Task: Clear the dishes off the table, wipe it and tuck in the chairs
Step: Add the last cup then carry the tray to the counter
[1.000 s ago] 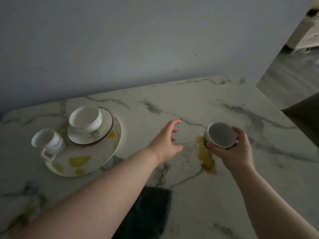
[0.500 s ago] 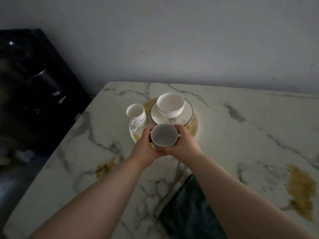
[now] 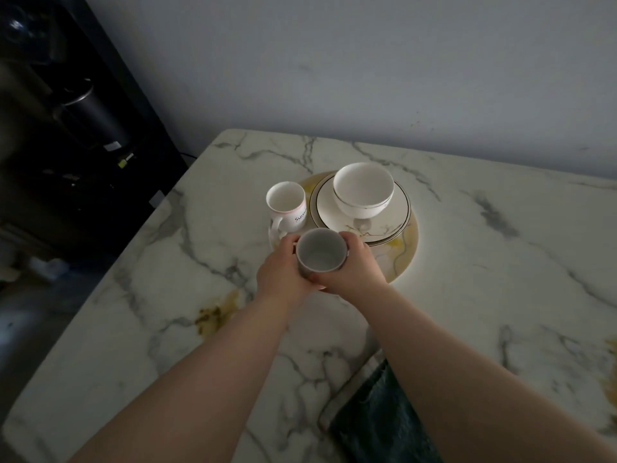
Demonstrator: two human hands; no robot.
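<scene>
Grey cup cupped between my left hand and right hand, fingers curled round its sides, at near edge of big plate. I aim to set it upright in free spot beside mug, clear of saucer and bowl, so load carries steady.

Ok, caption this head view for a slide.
Left hand and right hand hold a grey cup at the large plate, beside a white mug and bowl.

White grey-veined marble table, yellow-stained.
</scene>
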